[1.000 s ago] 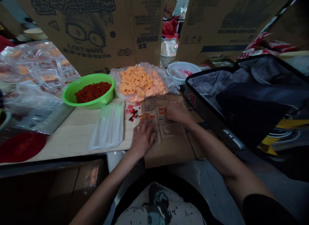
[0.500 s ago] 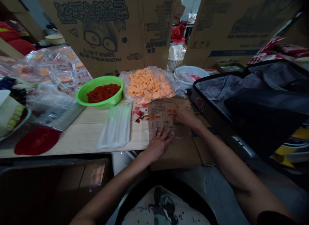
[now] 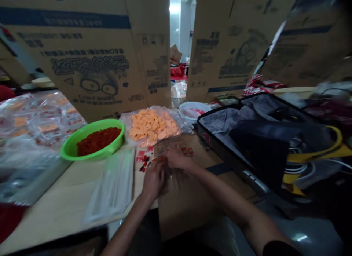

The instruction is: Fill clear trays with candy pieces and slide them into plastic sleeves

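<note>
My left hand (image 3: pixel 154 178) and my right hand (image 3: pixel 177 157) are close together over a flattened cardboard sheet (image 3: pixel 189 208) on the table. Both have bent fingers, blurred by motion and pointing toward each other. Whatever they pinch is hidden; a faint clear sheen shows just below them. Left of my hands lie small red and dark pieces (image 3: pixel 144 159). Several orange-red pieces (image 3: pixel 190 150) rest on the cardboard past my right hand. A stack of clear plastic sleeves (image 3: pixel 115 190) lies to the left.
Behind are a green basin (image 3: pixel 111 150) of red shreds, a bag of orange pieces (image 3: pixel 154 124) and a pale basin (image 3: pixel 188 118). An open suitcase (image 3: pixel 233 158) stands at the right. Upright cardboard panels (image 3: pixel 154 76) line the back; packaged goods (image 3: pixel 41 113) lie far left.
My left hand has lifted from lying flat on the cardboard and curled its fingers. My right hand has moved left to meet it. The view has tilted up and turned right.
</note>
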The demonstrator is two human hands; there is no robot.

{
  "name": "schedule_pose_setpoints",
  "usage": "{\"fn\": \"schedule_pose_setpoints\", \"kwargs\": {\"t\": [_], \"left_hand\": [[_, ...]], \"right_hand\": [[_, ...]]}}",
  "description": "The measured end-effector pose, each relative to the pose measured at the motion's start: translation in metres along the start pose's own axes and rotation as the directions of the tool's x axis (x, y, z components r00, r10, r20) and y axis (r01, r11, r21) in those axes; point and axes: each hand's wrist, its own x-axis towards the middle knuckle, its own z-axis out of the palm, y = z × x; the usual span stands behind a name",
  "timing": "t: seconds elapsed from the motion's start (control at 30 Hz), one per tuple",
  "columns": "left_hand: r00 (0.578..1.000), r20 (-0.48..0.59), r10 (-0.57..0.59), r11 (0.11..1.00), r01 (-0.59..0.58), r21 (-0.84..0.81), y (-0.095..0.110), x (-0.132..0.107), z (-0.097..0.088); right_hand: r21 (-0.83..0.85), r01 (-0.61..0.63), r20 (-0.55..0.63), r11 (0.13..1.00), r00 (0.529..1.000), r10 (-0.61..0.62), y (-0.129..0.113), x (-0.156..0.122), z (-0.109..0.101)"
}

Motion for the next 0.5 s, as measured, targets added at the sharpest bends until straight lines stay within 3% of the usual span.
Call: {"fn": "schedule_pose_setpoints", "kwargs": {"t": [0.13, 0.27, 0.4, 0.5], "left_hand": [[0.996, 0.068, -0.057, 0.980, 0.043, 0.193, -0.031, 0.026, 0.005], [0.993, 0.117, -0.027, 0.981, 0.003, 0.196, -0.043, 0.027, 0.020], [0.993, 0.090, -0.078, 0.987, 0.065, 0.145, -0.030, 0.015, 0.024], [0.985, 0.136, -0.110, 0.993, 0.102, 0.064, -0.010, 0.016, 0.025]], "right_hand": [[0.024, -0.010, -0.003, 1.000, 1.000, 0.010, 0.003, -0.006, -0.007], [0.074, -0.053, -0.040, 0.996, 0.998, 0.057, 0.006, -0.008, -0.027], [0.122, 0.007, -0.071, 0.993, 0.997, 0.002, 0.021, -0.018, -0.038], [0.185, -0.001, -0.208, 0.983, 0.977, 0.040, 0.062, -0.031, -0.024]]}}
